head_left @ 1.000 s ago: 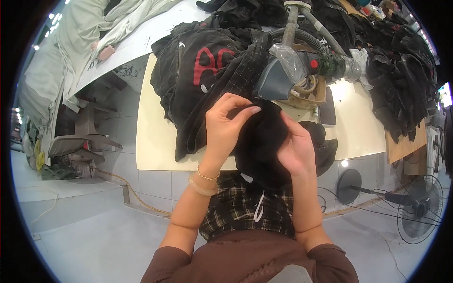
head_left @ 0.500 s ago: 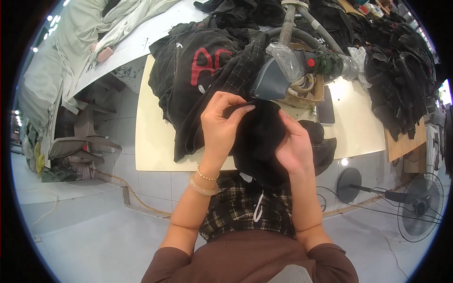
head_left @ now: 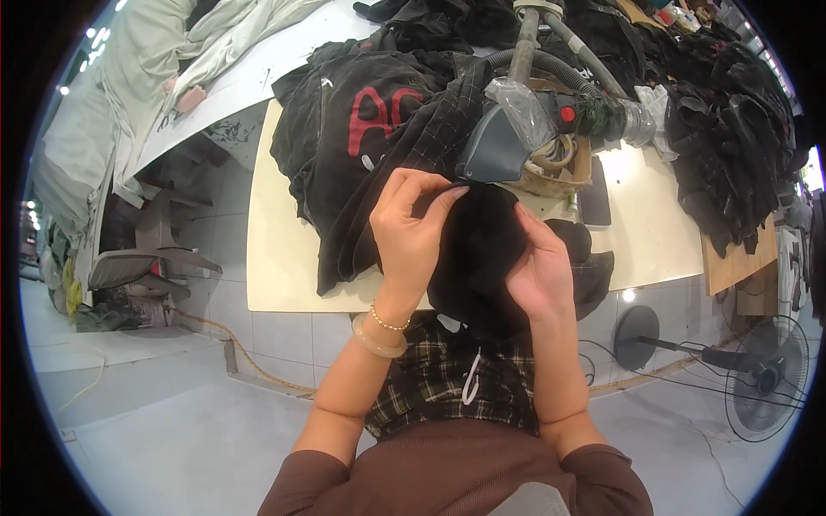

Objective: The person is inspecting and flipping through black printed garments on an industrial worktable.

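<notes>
A piece of black fabric (head_left: pixel 477 245) hangs between my two hands over the table's near edge. The thumb and fingers of my left hand (head_left: pixel 411 219) pinch its upper left edge. My right hand (head_left: pixel 542 267) grips its right side, with the thumb along the edge and the other fingers partly hidden behind the cloth. The held edge lies right at the tip of a dark grey machine head (head_left: pixel 495 142) with a red button. More black cloth (head_left: pixel 594 279) shows beyond my right hand at the table edge.
Black garments with red lettering (head_left: pixel 344 129) lie heaped on the cream table (head_left: pixel 275 267). Another dark heap (head_left: pixel 723 155) hangs over its right side. A phone (head_left: pixel 594 198) and a box (head_left: pixel 551 172) lie behind the machine head. A fan (head_left: pixel 761 374) stands on the right, a chair (head_left: pixel 146 267) left.
Both hands have shifted slightly to the right with the black fabric, its edge staying at the machine's tip. The grip looks the same.
</notes>
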{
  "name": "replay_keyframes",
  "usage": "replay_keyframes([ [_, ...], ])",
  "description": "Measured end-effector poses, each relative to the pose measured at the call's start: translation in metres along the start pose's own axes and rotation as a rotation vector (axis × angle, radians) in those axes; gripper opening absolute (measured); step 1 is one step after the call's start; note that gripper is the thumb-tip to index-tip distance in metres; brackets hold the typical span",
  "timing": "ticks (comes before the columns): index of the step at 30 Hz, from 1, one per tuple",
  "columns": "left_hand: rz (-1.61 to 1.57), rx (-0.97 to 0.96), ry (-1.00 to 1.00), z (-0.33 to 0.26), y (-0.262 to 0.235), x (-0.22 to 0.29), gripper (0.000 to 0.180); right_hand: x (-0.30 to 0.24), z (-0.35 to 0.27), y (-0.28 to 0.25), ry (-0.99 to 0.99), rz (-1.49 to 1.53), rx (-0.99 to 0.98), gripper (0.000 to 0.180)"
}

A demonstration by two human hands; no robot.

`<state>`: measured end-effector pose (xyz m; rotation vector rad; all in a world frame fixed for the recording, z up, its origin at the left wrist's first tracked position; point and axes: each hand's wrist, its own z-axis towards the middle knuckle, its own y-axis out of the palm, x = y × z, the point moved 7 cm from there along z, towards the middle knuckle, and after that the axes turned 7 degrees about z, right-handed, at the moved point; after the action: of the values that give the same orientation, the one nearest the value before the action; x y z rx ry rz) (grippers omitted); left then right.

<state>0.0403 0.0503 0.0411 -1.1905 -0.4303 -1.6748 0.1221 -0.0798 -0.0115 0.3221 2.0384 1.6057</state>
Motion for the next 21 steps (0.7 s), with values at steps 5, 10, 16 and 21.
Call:
replay_keyframes([
  [5,0.008,0.020,0.005,-0.001,0.001,0.004,0.012,-0.001,0.000,-0.001,-0.008,-0.001,0.025,0.030],
  [10,0.025,0.007,-0.007,-0.001,0.001,0.006,0.014,0.000,-0.003,-0.003,-0.001,-0.006,0.041,0.033],
  [16,0.029,-0.046,-0.016,-0.002,0.000,0.000,0.016,-0.004,-0.007,-0.001,-0.059,-0.112,0.089,0.029],
  [21,-0.142,-0.455,-0.169,-0.022,-0.002,-0.005,0.033,-0.020,-0.018,-0.003,-0.137,-0.588,0.094,0.017],
])
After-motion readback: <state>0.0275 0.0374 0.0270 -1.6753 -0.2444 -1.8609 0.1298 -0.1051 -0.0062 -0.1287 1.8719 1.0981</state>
